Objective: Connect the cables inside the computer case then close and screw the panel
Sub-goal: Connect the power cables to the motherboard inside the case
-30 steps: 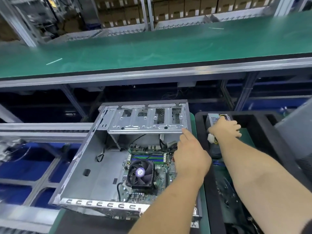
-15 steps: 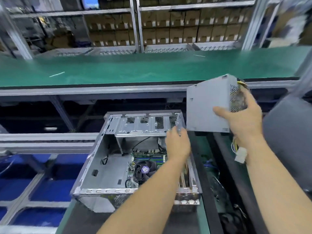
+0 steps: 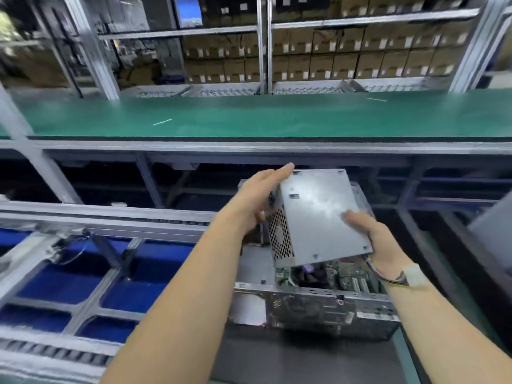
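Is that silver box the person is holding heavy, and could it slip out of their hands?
Probably fairly heavy: the power supply box is all metal, and both the left hand and the right hand support it. Its bare smooth sides look slippery, so it could slide. It looks stiff, while the cable bundle trailing from it hangs floppy.

left hand (image 3: 259,199): flat, fingers straight | right hand (image 3: 379,241): fingers curled, gripping

No readable text

White labels sit on the stacked cardboard boxes (image 3: 318,65) on the shelves, but blur leaves every one illegible; no other lettering, brand or number shows.
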